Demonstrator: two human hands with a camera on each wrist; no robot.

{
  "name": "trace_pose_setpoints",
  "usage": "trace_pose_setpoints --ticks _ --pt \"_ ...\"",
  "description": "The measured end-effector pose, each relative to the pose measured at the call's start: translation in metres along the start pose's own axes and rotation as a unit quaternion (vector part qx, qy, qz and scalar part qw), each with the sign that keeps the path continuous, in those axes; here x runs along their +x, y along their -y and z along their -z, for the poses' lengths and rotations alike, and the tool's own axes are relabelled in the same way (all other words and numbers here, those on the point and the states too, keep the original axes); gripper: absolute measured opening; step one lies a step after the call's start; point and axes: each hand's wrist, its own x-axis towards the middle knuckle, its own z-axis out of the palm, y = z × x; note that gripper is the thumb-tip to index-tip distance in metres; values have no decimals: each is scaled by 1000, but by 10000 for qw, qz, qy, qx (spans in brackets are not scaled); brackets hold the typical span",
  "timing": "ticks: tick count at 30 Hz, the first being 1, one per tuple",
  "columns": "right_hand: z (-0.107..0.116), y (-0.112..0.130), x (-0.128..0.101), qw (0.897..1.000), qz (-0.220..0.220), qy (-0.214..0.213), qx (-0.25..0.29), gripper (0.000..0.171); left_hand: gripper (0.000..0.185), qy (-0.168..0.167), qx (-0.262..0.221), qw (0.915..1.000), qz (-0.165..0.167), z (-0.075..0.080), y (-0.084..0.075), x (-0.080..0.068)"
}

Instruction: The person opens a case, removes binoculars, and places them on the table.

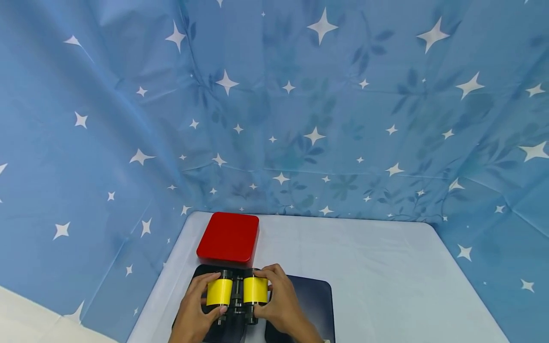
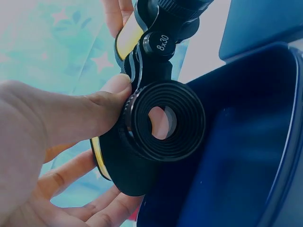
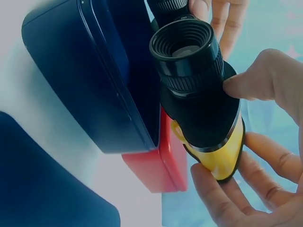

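Note:
Black and yellow binoculars (image 1: 256,289) are held by both hands over an open dark blue box (image 1: 200,270). My left hand (image 1: 195,307) grips the left barrel, its thumb by the eyepiece end and its fingers round the far side. The right barrel is gripped the same way by my right hand (image 1: 283,302). In the left wrist view the binoculars (image 2: 128,165) show an "8x30" mark, and the box's inside (image 2: 236,156) lies beside them. From the right wrist, the eyepiece of the binoculars (image 3: 203,113) appears next to the box's outer wall (image 3: 71,71).
A red box (image 1: 228,238) stands just behind the dark blue box. To the right lies a flat dark blue piece (image 1: 315,305), which looks like a lid. White cloth covers the table (image 1: 377,276); a blue star-patterned curtain (image 1: 274,105) hangs behind and at both sides.

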Motion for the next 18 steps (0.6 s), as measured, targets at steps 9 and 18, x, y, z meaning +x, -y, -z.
trace_pose_setpoints --ticks 9,18 --pt "13 -10 -10 9992 -184 -289 199 66 81 -25 -246 9995 -171 -12 -9 -1" --pt "25 -21 -19 9969 -298 -548 477 67 81 -139 -210 9993 -267 -29 -21 4"
